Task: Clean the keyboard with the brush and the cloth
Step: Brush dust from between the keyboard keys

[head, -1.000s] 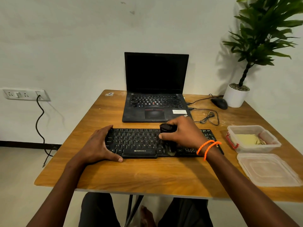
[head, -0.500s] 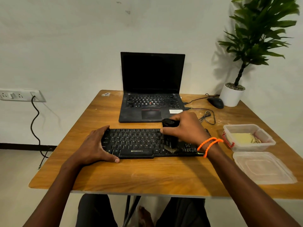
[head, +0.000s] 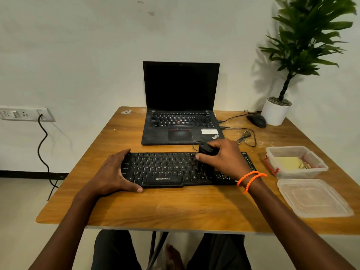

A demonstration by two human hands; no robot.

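Note:
A black keyboard [head: 165, 169] lies flat near the front of the wooden table [head: 175, 207]. My left hand [head: 113, 172] holds its left end, fingers on the top edge and thumb against the front edge. My right hand [head: 224, 158] grips a black brush [head: 207, 149] over the right half of the keys; the bristles are hidden under my fingers. A yellowish cloth [head: 290, 162] lies in an open clear box [head: 296, 172] to the right of the keyboard.
An open black laptop [head: 181, 114] stands behind the keyboard. A black mouse [head: 257, 120] and loose cables [head: 245, 137] lie at the back right beside a potted plant [head: 276, 112]. The box's clear lid [head: 313, 197] rests at the front right.
My right hand with the brush has moved away from me toward the keyboard's back edge. My left hand keeps its hold. The view has shifted slightly.

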